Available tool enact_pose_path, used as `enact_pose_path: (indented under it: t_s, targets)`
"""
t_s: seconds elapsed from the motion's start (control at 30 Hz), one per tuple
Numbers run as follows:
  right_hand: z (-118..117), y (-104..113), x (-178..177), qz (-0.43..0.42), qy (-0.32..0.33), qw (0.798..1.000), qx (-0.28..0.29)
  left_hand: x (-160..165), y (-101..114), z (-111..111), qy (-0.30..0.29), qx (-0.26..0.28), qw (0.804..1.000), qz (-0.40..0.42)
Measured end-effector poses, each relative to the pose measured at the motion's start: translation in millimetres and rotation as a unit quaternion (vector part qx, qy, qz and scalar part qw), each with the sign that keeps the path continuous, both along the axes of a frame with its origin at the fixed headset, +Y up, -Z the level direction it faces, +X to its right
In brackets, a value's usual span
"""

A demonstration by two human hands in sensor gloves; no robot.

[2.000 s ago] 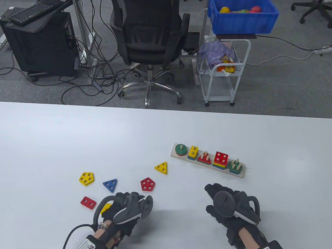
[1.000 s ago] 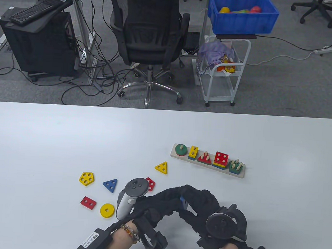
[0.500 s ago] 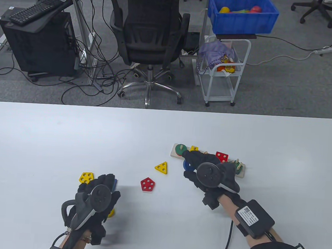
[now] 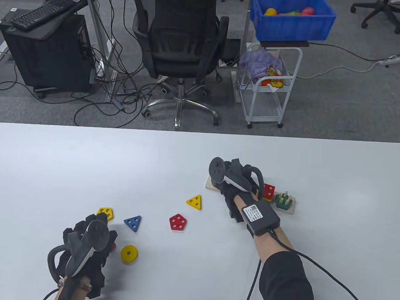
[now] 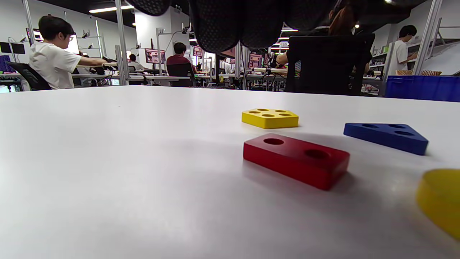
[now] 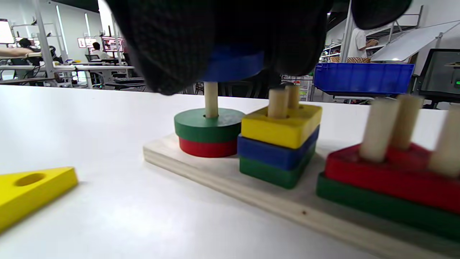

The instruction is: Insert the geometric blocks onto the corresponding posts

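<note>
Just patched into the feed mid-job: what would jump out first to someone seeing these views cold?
Most striking is the right hand at the left end of the wooden peg board, holding a blue disc at the top of the single post, above the green disc. Next, the loose blocks near the left hand: the red rectangle lies right before it, untouched.
</note>
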State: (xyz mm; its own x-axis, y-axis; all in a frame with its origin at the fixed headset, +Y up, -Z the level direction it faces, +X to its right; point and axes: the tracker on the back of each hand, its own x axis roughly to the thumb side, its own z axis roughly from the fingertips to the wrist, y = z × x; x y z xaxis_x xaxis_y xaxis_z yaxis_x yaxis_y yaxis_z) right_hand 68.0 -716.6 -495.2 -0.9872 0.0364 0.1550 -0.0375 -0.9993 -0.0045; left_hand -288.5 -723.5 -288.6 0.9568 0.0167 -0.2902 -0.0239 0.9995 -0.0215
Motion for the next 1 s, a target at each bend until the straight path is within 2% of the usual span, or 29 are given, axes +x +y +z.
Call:
enact_pose_path:
  t_s: [0.2,0.3,0.5,0.6,0.73,0.87,1.0]
  targets:
    - [-6,-8,-5,-0.009,0.0,1.0,-0.003,4,-4,-1,-0.009,-0.01,1.0,-0.001]
    - [-7,-14,-4,-0.005,-0.001,1.0,-0.022,5,-5,-2,-0.011,-0.018,1.0,0.0]
    - [15,-2,9,-0.014,0.034,0.999,0.001,6,-7,-2,-0.017,-0.022,1.0,0.004]
    - [46,10,28,-0.031,0.065,0.997,0.013,9,-9,-2,-0.026,-0.025,0.999,0.006]
    - [97,14,61,-0.046,0.087,0.995,0.022,17,-11,-2,-0.04,-0.03,0.999,0.011]
    - [147,9,95,-0.031,0.089,0.995,0.007,28,-13,-4,-0.058,-0.043,0.997,0.026]
    - [182,-4,123,-0.027,0.07,0.997,-0.013,47,-12,-12,-0.083,-0.058,0.994,0.048]
